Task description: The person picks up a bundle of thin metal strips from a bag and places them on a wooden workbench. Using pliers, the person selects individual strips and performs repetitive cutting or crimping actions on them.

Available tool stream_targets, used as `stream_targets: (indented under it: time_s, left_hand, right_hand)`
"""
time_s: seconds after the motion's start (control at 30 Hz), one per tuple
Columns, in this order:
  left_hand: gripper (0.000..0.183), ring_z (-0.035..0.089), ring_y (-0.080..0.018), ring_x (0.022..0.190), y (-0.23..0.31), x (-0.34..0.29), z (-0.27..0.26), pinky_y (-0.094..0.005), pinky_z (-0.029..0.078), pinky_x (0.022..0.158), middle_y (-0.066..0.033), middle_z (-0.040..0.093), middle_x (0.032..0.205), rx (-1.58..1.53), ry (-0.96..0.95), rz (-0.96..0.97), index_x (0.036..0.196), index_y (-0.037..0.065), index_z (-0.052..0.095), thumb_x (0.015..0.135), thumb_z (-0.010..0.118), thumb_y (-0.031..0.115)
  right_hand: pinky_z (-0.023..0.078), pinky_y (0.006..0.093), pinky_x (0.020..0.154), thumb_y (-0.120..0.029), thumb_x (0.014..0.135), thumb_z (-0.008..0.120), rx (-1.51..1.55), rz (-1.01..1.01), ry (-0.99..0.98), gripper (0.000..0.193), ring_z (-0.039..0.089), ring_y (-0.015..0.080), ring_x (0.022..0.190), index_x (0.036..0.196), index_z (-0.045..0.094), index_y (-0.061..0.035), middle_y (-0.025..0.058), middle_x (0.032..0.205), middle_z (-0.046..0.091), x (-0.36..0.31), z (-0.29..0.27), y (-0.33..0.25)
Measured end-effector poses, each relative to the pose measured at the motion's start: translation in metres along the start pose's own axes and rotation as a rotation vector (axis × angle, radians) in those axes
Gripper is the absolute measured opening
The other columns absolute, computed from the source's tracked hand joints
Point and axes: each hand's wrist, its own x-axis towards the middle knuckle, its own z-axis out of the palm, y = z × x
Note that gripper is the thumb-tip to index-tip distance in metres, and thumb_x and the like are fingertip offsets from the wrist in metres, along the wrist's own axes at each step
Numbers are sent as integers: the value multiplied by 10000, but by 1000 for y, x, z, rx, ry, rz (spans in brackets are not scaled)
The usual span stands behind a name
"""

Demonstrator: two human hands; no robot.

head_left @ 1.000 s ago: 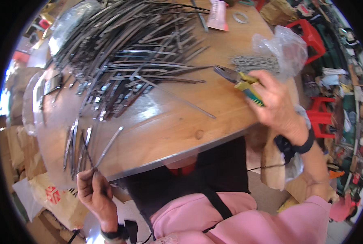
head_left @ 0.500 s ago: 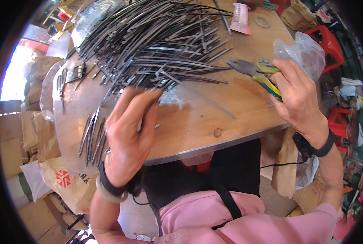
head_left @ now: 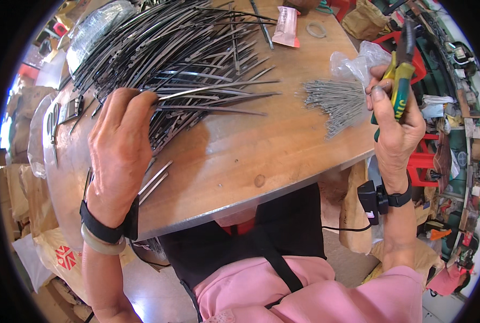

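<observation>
My left hand [head_left: 120,151] hovers at the near edge of a big heap of long, thin dark strips [head_left: 159,54]. Its fingers are pinched on one thin strip [head_left: 218,89], which sticks out to the right over the table. My right hand [head_left: 396,121] is closed around pliers with yellow and green handles [head_left: 401,86], their dark jaws pointing up and away from me. Its thumb and fingertips come close to the right end of a fanned bundle of thin grey wires [head_left: 337,105]; whether they pinch a wire I cannot tell.
A wooden table [head_left: 283,145] with a metal-trimmed edge lies before me. Clear plastic bags [head_left: 369,59] are beyond the wires. A pink wrapped packet [head_left: 286,27] and a pale ring [head_left: 316,29] lie at the back. Red stools [head_left: 424,161] stand at right.
The pliers have swung upright as my right hand turned, and the wire bundle now shows. My left hand has risen toward the heap with a strip in its fingers. The view has shifted right.
</observation>
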Motion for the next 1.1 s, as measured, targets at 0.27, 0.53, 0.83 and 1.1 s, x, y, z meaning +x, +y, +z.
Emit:
stream_targets:
  time_s: [0.27,0.53,0.83,1.1]
  left_hand:
    - [113,567,-122,642,39,-80,-39,-252,439,569,-71,590,764,-580,48,-778,976,-38,610,892,547,-79]
    - [221,595,-183,605,113,-106,-38,-294,480,527,-95,634,814,-1896,30,-1463,1148,-9,547,942,575,66]
    - [284,628,-194,651,151,-83,-36,-279,498,554,-111,661,837,-1966,165,-1393,1204,1,566,924,603,33]
    - [182,618,-195,591,142,-86,-34,-274,488,490,-121,675,857,-1948,279,-1279,1113,-7,603,938,596,45]
  right_hand:
    - [442,232,748,-92,885,611,-241,273,89,119,539,75,822,960,616,-1,33,977,640,-39,-39,-42]
    - [491,338,699,-79,912,595,1174,900,418,252,584,207,867,1151,557,-10,109,1039,615,-75,-10,-22]
    - [470,330,748,-39,884,602,846,713,-115,88,572,192,846,939,617,28,138,1056,584,-101,74,-82]
    - [484,281,830,-13,855,671,634,636,-253,106,605,142,940,954,676,23,98,1101,635,-119,79,-77]
